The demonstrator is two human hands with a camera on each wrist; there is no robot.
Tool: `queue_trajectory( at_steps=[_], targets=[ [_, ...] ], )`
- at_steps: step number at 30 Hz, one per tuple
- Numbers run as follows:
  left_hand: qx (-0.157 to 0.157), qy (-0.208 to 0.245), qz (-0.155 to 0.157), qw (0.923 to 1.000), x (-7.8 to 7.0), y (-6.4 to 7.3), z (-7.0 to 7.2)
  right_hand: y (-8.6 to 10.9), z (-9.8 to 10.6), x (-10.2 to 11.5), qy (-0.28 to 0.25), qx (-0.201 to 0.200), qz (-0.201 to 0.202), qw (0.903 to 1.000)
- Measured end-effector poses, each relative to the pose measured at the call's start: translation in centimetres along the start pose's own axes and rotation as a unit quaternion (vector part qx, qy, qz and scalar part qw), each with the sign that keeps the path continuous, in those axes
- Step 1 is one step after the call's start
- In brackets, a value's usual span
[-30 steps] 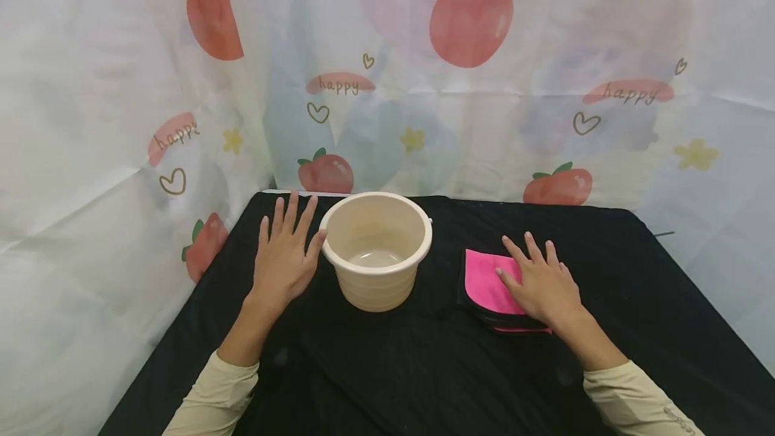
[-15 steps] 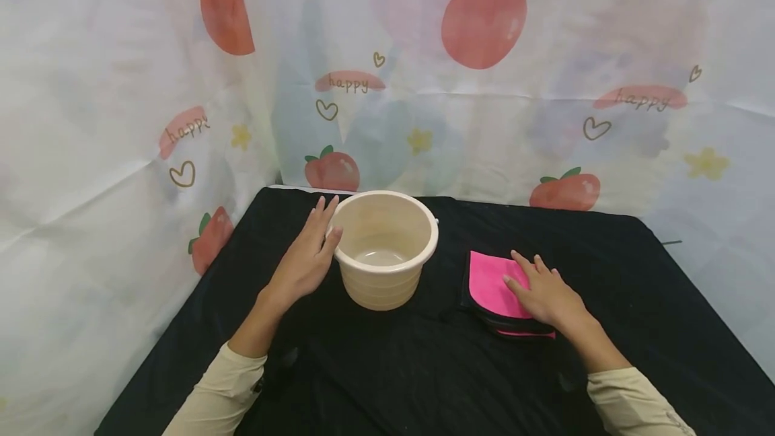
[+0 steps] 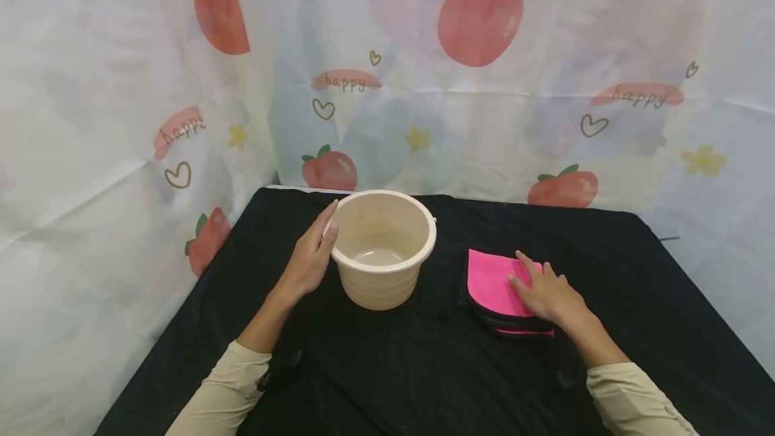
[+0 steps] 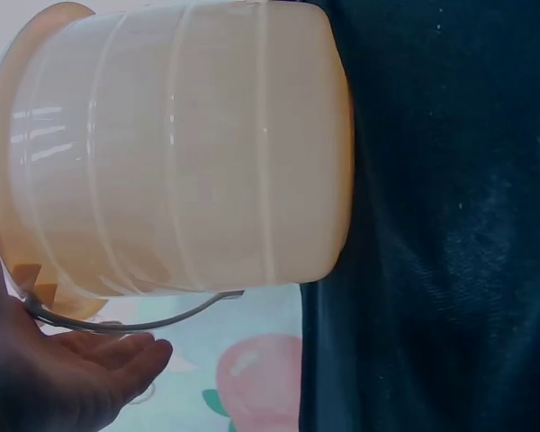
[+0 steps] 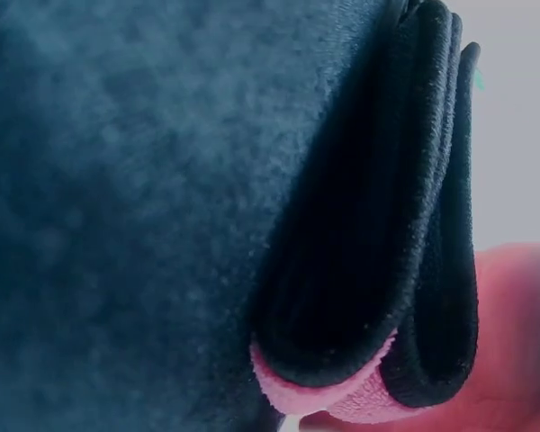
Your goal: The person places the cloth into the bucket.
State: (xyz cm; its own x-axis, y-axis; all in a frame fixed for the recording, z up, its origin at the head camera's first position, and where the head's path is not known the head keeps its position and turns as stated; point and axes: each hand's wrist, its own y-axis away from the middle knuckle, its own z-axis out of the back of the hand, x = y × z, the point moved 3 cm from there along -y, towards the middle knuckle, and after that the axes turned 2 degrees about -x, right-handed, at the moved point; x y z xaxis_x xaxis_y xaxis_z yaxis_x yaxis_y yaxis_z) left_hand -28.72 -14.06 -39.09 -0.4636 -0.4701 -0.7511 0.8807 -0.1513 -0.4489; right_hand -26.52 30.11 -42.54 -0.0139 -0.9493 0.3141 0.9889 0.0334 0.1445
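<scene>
A cream plastic bucket stands upright on the black cloth, its inside visible from above. My left hand is at its left side, fingers fairly straight and fingertips right at the rim. In the left wrist view, that hand lies beside the bucket's thin wire handle. To the right is a folded pink cloth with black edging. My right hand lies over its right part with fingers extended. The right wrist view shows the layered black folds close up, with the hand behind them.
Black cloth covers the table. A pale curtain printed with fruit and hearts hangs behind it and along the left side. Both forearms, in cream sleeves, come in from the front.
My left hand has turned and moved right, from spread fingers beside the bucket to its rim. The right hand has settled lower over the pink cloth. The bucket stays in place.
</scene>
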Motion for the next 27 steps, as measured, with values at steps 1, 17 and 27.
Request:
queue_trajectory(
  at_steps=[1, 17, 27],
  targets=[
    [0.0, 0.006, 0.003, 1.0, 0.0, -0.1, -0.1, -0.1, 0.0, -0.2, 0.0, 0.008, -0.006, 0.9999],
    [0.029, 0.148, 0.042, 0.9876, 0.9, -0.3, -0.8, -2.2, -2.7, -3.7, -0.041, 0.059, 0.02, 0.9972],
    [0.034, 0.158, 0.038, 0.9861, 1.0, -0.1, -0.8, -1.1, -1.8, -2.2, -0.039, 0.068, 0.006, 0.9969]
  ],
)
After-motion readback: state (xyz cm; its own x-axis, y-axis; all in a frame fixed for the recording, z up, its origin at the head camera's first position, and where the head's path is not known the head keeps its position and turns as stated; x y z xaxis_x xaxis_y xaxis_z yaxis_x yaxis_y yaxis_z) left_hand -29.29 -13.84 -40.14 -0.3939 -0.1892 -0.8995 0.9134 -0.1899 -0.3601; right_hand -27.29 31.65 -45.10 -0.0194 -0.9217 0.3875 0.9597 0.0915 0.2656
